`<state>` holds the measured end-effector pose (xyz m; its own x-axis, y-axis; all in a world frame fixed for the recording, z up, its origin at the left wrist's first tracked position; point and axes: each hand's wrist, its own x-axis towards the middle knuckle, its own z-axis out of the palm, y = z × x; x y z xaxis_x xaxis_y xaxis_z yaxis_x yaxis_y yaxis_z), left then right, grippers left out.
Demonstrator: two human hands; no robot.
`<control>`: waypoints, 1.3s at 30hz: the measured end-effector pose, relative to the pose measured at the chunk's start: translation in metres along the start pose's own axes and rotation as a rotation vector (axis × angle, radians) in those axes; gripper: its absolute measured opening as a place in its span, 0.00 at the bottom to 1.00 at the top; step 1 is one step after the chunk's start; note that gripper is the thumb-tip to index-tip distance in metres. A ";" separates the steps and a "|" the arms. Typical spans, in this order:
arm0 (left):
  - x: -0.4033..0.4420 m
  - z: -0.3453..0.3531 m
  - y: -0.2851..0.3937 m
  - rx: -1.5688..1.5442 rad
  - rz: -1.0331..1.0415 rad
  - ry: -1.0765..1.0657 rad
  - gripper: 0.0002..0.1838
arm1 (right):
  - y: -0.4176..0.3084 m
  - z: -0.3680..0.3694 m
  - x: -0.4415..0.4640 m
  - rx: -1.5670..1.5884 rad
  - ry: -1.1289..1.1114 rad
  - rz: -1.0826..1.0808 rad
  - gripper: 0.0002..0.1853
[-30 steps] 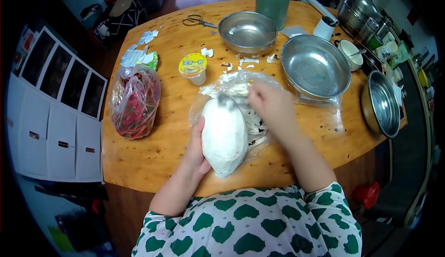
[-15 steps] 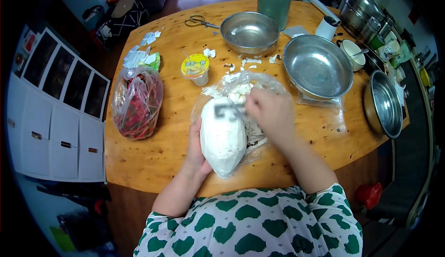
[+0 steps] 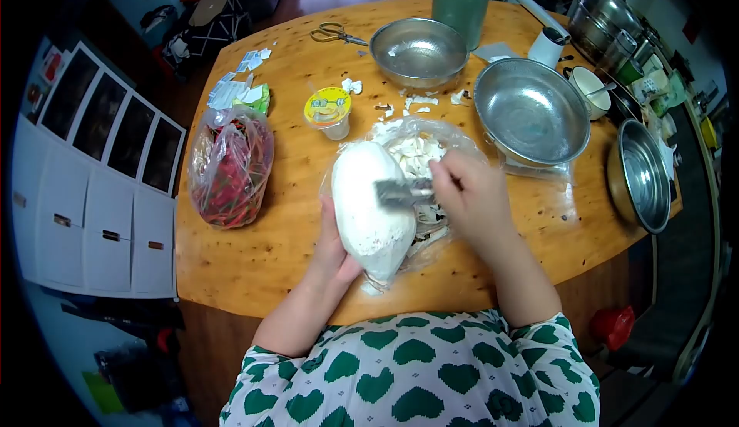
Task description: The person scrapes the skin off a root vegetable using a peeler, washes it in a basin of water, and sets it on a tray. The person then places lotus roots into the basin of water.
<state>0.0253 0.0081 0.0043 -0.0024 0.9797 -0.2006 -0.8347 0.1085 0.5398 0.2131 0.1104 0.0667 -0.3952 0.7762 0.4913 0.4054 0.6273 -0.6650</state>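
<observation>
A large white peeled vegetable [image 3: 369, 204], oval with a tapered lower end, is gripped from its left and underside by my left hand [image 3: 336, 246]. My right hand [image 3: 471, 196] is closed on the handle of a grey peeler [image 3: 396, 193], whose head lies against the vegetable's right side. Beneath and beyond them spreads a clear plastic bag [image 3: 454, 136] with pale peelings [image 3: 416, 152] on it. The undersides of the vegetable and the fingertips of my left hand are hidden.
Around the wooden table [image 3: 254, 273] stand a yellow-lidded cup [image 3: 328, 110], a bag of red chillies [image 3: 232, 169], scissors [image 3: 332, 33], a steel bowl [image 3: 419, 51], a larger steel bowl [image 3: 531, 111], a tilted basin [image 3: 640, 175] and a green flask [image 3: 459, 4].
The peeler has moved down and along the right side of the vegetable, with my right hand lower. My left hand has tilted the vegetable, its lower tip now further right.
</observation>
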 end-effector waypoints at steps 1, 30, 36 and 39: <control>0.002 0.005 0.000 0.023 -0.005 0.024 0.51 | -0.006 0.000 -0.002 -0.053 0.039 -0.121 0.14; -0.013 -0.020 -0.002 0.013 -0.118 -0.052 0.46 | 0.052 0.014 0.028 -0.436 -0.148 0.245 0.11; -0.016 -0.012 -0.001 0.062 -0.085 -0.038 0.46 | -0.004 0.000 0.008 -0.132 -0.087 0.043 0.11; -0.013 -0.012 -0.003 0.030 -0.081 -0.051 0.43 | -0.020 0.008 -0.005 -0.217 -0.056 -0.193 0.10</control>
<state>0.0211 -0.0073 -0.0041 0.0935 0.9747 -0.2029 -0.8143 0.1922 0.5478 0.2000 0.0930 0.0730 -0.5249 0.6400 0.5611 0.4822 0.7668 -0.4236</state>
